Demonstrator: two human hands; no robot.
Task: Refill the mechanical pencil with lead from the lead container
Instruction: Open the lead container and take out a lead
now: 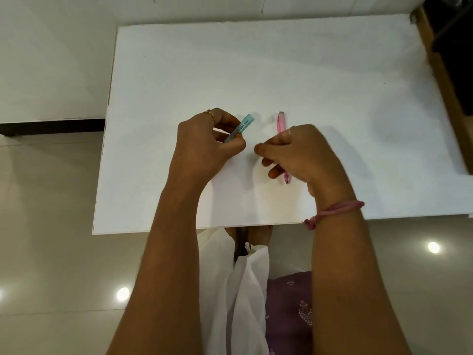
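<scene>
My left hand (204, 147) grips a slim teal lead container (244, 124) between thumb and fingers; its far end sticks out up and to the right. A pink translucent mechanical pencil (281, 123) lies lengthwise on the white table (332, 85), its cap end away from me and its metal tip toward me. My right hand (299, 155) hovers over the pencil's middle and hides it. The thumb and forefinger are pinched together toward the container; whether they hold a lead is too fine to see.
The table's near edge (194, 228) runs just past my wrists. A brown wooden piece of furniture (445, 80) stands at the right edge. Glossy floor tiles lie to the left and below.
</scene>
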